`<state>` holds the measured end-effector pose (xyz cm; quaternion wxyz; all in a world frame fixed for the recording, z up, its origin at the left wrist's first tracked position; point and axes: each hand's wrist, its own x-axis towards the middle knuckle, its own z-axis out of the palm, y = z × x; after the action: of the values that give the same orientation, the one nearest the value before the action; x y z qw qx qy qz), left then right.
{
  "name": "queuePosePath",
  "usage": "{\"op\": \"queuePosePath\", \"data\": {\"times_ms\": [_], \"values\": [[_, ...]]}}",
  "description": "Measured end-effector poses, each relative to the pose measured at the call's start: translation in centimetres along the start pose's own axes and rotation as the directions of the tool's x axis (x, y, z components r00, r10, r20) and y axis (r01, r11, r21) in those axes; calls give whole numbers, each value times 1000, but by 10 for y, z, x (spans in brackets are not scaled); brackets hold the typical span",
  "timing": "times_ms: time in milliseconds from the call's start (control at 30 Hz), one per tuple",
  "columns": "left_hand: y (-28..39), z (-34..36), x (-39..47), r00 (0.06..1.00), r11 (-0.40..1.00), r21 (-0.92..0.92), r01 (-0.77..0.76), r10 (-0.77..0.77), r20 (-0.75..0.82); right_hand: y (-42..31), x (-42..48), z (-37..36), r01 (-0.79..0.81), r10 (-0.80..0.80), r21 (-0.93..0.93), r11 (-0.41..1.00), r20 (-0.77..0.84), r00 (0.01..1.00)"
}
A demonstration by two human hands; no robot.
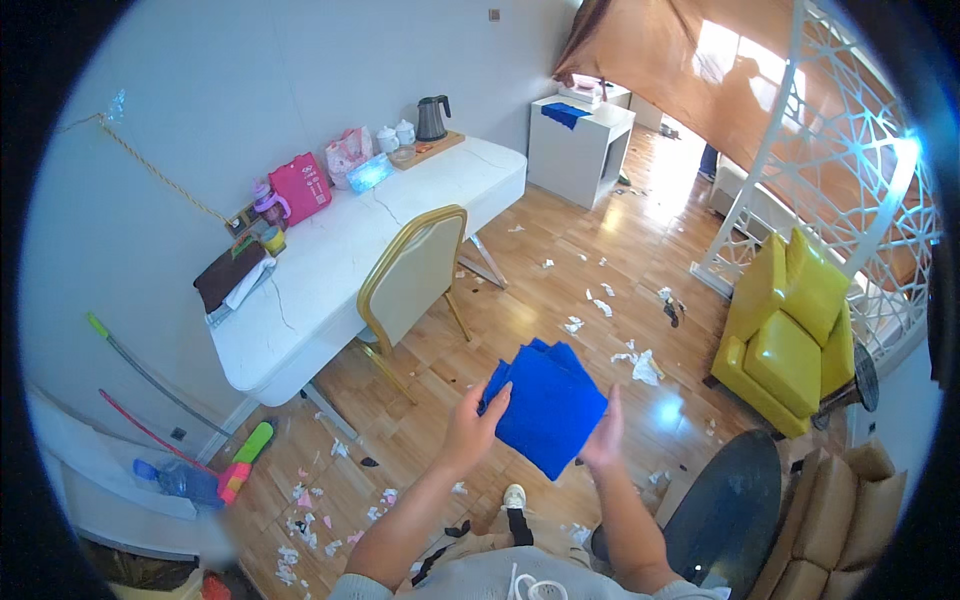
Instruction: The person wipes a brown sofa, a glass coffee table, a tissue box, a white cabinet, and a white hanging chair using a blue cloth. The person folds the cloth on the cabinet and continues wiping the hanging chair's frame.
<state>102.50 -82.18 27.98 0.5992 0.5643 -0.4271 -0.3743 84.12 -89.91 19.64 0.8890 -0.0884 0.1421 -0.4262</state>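
Note:
A folded bright blue cloth [549,405] is held up in front of me, above the floor. My left hand [480,424] grips its left side, thumb on the near face and the other fingers mostly hidden behind. At the right corner, my right hand [604,435] supports the cloth from behind and beside it, with part of that hand hidden. Loose folded layers show at the cloth's upper edge. Another blue cloth [564,114] drapes over the edge of a white desk [562,161] at the back.
Torn paper scraps [646,369] litter the wooden floor. Left stands a white table [330,255] with a kettle [432,120], bags and a folded dark cloth. A gold-framed chair [412,277] stands against it. Brooms [251,442], a yellow armchair [784,345] and dark oval table [724,510] flank me. A person's silhouette [739,97] shows behind a curtain.

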Motion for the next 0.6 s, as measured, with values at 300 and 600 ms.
{"op": "queuePosePath", "data": {"times_ms": [300, 600], "values": [[-23, -14, 42, 986, 965, 227, 133, -105, -132, 5, 72, 12, -185, 186, -287, 940, -26, 982], [-23, -46, 94, 983, 995, 88, 47, -30, -182, 17, 119, 43, -246, 241, 65, 967, 70, 968]]}}
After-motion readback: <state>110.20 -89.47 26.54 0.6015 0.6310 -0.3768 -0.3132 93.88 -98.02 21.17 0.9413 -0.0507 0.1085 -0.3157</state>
